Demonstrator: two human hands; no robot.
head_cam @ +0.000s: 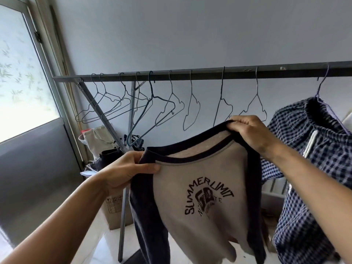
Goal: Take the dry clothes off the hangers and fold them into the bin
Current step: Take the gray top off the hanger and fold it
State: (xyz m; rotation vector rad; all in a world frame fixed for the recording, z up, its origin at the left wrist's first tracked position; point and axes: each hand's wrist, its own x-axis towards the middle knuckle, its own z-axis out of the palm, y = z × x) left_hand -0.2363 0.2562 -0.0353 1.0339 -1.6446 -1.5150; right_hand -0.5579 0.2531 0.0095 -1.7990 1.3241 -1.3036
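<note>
Both hands, left hand [125, 169] and right hand [247, 130], grip sweatshirt [202, 187] shoulders at frame centre; dangling sleeves may snag rack leg [122, 221].

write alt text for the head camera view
A person's left hand and right hand grip a grey, navy-sleeved sweatshirt by its shoulders. Behind it, bare wire hangers hang on a rail, with a checked garment at right.

Bare left hand [124, 172] and bare right hand [251, 132] on long bare forearms [66, 221].
</note>
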